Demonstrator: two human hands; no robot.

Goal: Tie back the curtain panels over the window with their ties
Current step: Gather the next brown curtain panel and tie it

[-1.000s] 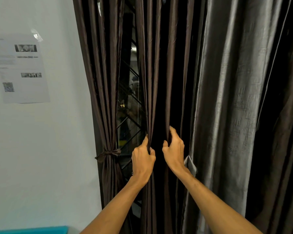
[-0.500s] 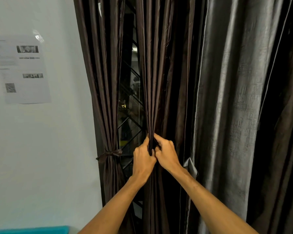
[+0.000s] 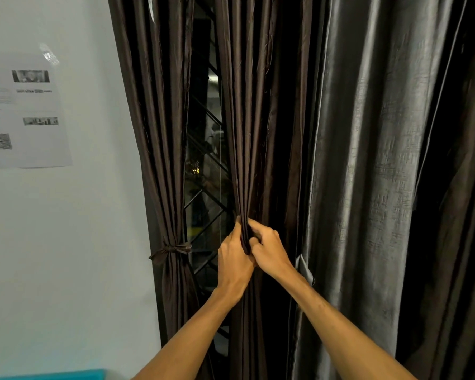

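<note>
We are gripping the dark middle curtain (image 3: 247,133) at frame centre, our left hand (image 3: 235,259) and right hand (image 3: 269,252) touching, fingers curled and pinching its bunched folds. At nine o'clock from them, a tie (image 3: 173,248) is cinching the left curtain (image 3: 162,160); the window (image 3: 206,165) is showing between. A grey curtain (image 3: 368,160) is hanging at three o'clock.

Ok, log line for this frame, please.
stage: gathering | left hand grips middle panel | right hand pinches same folds | left panel held by tie
</note>
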